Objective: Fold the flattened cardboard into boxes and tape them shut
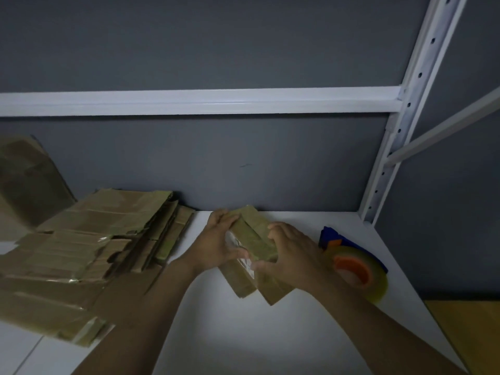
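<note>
At twelve o'clock on the white table, your left hand and right hand curl round a small brown cardboard box. It looks light and crushable; hold the folded edges.

bare forearms, bare left grip, right grip

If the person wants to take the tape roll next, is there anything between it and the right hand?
Nothing visible stands between them. The tape roll lies on the white table just right of the right hand. That hand and the left hand both grip the cardboard box, so it is not free yet.
</note>
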